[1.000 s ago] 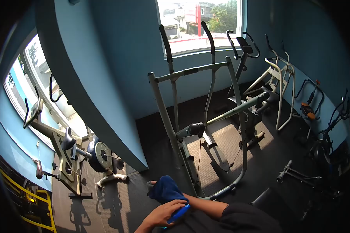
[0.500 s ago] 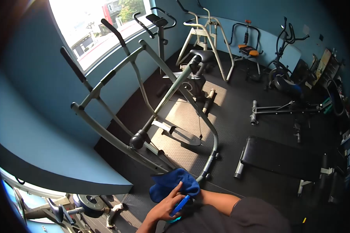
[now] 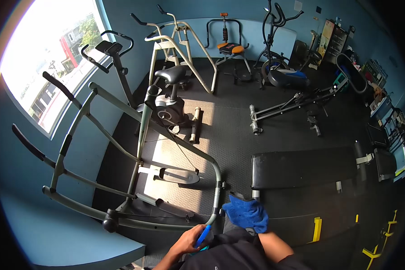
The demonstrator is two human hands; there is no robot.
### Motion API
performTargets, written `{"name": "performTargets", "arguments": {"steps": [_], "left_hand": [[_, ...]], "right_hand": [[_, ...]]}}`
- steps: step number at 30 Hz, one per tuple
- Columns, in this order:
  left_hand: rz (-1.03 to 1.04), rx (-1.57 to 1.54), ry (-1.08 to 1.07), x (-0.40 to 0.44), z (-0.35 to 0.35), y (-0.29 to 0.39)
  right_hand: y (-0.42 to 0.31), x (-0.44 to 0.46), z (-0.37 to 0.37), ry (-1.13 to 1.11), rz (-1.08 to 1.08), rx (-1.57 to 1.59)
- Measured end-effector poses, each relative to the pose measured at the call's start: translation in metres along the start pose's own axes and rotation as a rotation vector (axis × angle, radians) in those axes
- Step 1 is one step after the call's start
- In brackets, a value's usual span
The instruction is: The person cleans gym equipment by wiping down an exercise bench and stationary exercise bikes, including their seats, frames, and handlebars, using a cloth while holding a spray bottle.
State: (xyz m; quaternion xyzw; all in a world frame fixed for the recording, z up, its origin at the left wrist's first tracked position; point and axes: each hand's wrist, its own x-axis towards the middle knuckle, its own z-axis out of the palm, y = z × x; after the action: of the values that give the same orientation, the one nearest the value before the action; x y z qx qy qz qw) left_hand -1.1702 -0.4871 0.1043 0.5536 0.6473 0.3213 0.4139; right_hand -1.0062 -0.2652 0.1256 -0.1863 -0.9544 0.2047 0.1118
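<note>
At the bottom centre my left hand (image 3: 187,240) is closed on a bright blue object (image 3: 203,236), close to my dark shirt. A blue cloth (image 3: 246,213) covers my right hand, whose fingers are hidden beneath it; only the forearm shows below. The cloth hangs just in front of the black padded bench (image 3: 303,168) and right of the lower frame of the grey-green elliptical machine (image 3: 218,180). The two hands are apart.
An exercise bike (image 3: 171,105) stands behind the elliptical. Along the back are a cream-framed machine (image 3: 189,54), an orange-seated machine (image 3: 231,48) and another bike (image 3: 285,77). Yellow floor markings (image 3: 317,229) lie at lower right.
The view has swung right, bringing the bench and back-wall machines into fuller view. The cloth-covered hand has moved right, away from my left hand, which still holds the blue object.
</note>
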Motion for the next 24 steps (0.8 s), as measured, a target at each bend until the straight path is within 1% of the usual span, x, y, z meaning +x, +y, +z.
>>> {"name": "performTargets", "arguments": {"steps": [1,4,5,7,8,9,11,12,13,15,16,20,21,22,23,24], "left_hand": [[-0.003,0.004,0.005,0.018,-0.002,-0.004],[-0.013,0.039,0.161,0.077,-0.011,-0.019],[-0.029,-0.022,0.194,0.098,-0.011,-0.043],[-0.221,-0.130,0.226,0.146,-0.029,-0.035],[-0.238,-0.117,0.253,0.171,-0.034,-0.036],[-0.184,-0.020,0.246,0.196,-0.041,-0.043],[-0.127,-0.021,0.264,0.250,-0.060,-0.026],[-0.187,-0.059,0.214,0.273,-0.074,-0.015],[-0.071,-0.031,0.243,0.297,-0.084,-0.009],[0.073,0.054,0.311,0.339,-0.098,0.001],[0.070,0.053,0.325,0.360,-0.106,0.005],[0.075,-0.011,0.269,0.426,-0.118,0.010],[0.079,-0.025,0.259,0.443,-0.121,0.006],[0.146,-0.007,0.273,0.461,-0.121,-0.004],[0.117,-0.023,0.230,0.476,-0.123,-0.013],[0.124,-0.036,0.231,0.491,-0.128,-0.018]], "right_hand": [[0.016,0.007,-0.002,0.004,0.032,-0.008],[0.076,0.036,-0.010,0.012,0.112,-0.025],[0.096,0.048,-0.012,0.015,0.130,-0.027],[0.135,0.074,-0.024,0.006,0.153,-0.036],[0.153,0.089,-0.032,0.006,0.159,-0.043],[0.172,0.105,-0.043,0.007,0.159,-0.056],[0.204,0.133,-0.066,0.000,0.156,-0.096],[0.217,0.148,-0.076,0.000,0.160,-0.117],[0.230,0.162,-0.085,-0.002,0.168,-0.141],[0.254,0.186,-0.101,0.003,0.176,-0.182],[0.264,0.195,-0.107,0.006,0.186,-0.191],[0.290,0.225,-0.109,-0.033,0.204,-0.162],[0.297,0.234,-0.108,-0.059,0.197,-0.142],[0.304,0.242,-0.106,-0.091,0.189,-0.122],[0.310,0.252,-0.104,-0.133,0.178,-0.092],[0.318,0.264,-0.103,-0.165,0.172,-0.070]]}}
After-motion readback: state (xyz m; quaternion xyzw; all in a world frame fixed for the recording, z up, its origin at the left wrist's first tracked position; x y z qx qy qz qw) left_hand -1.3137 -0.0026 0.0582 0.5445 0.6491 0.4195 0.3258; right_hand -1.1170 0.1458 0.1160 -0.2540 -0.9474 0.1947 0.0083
